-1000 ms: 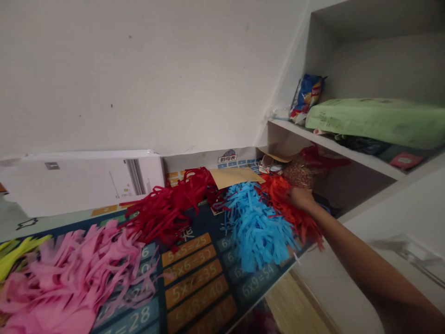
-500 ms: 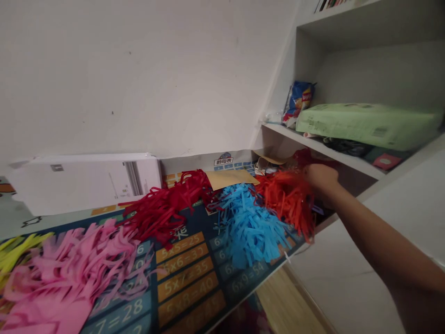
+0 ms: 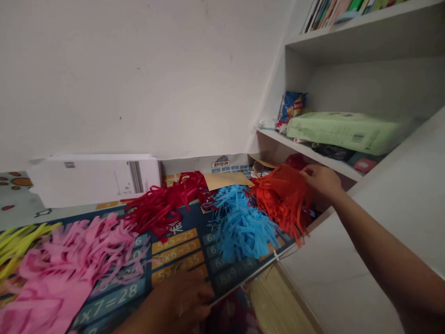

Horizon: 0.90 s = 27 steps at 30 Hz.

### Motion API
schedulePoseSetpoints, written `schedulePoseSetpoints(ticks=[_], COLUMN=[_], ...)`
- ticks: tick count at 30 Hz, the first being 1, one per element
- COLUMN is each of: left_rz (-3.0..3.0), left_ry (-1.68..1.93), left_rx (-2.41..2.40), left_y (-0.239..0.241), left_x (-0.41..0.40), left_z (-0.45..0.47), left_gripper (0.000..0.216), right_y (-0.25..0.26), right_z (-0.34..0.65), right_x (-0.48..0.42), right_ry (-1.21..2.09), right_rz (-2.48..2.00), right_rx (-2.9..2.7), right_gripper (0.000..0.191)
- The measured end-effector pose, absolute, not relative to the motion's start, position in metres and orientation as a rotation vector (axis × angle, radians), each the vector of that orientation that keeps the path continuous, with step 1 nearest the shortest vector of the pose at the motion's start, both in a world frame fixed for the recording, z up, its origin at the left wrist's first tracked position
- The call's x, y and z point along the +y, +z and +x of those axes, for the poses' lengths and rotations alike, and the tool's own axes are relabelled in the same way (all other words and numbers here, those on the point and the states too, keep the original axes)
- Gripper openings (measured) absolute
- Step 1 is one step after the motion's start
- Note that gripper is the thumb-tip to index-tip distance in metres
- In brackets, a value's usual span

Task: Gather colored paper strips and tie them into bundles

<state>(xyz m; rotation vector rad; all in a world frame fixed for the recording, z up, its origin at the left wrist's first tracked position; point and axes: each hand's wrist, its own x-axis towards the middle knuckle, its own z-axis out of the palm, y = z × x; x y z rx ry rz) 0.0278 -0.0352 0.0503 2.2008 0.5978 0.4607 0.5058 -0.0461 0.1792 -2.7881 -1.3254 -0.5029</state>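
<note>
Head view: yellow fringe (image 3: pixel 26 243), pink fringe (image 3: pixel 74 260), white box (image 3: pixel 95 181), red fringe (image 3: pixel 163 208) on desk (image 3: pixel 190 221); left hand (image 3: pixel 174 301) blurred, can't tell grip; tan paper (image 3: pixel 227 180); blue fringe (image 3: pixel 243 229); orange fringe (image 3: pixel 283 197) beside it, edge pinched in right hand's (image 3: pixel 323 181) grip; green pack (image 3: pixel 342 132) on shelf (image 3: pixel 274 138).

Shelf board (image 3: pixel 306 150) beyond orange fringe (image 3: pixel 281 197), open air leftward
</note>
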Motion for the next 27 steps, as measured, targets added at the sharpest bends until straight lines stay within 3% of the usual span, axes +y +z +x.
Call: schedulePoseSetpoints(ticks=[3,6,11,16,21,27], left_rz=[2.452,2.654,2.725,2.744,2.602,2.602], left_ry=[0.455,0.655,1.195,1.080,1.361,1.005], left_rx=[0.411,0.359,0.335,0.361,0.579,0.338], left_y=[0.085,0.110,0.136,0.146,0.124,0.113], left_x=[-0.025,-0.007,0.042,0.078,0.050,0.024], left_z=[0.085,0.162,0.288,0.336,0.327,0.349], left_gripper=[0.019,0.026,0.073,0.045,0.043,0.036], right_y=[0.184,0.190,0.201,0.219,0.245,0.276], right_z=[0.503,0.491,0.457,0.450,0.468,0.430], right_x=[-0.051,-0.054,-0.061,-0.077,-0.075,-0.054], right_ry=[-0.533,-0.765,-1.024,-1.240,-1.295,-1.318], right_rz=[-2.786,-2.694,-2.393,-2.237,-2.478,-2.297], right_rx=[-1.365,-1.534,-2.149,-2.211,-1.726,-1.655], right_gripper=[0.033,0.035,0.025,0.022,0.030,0.029])
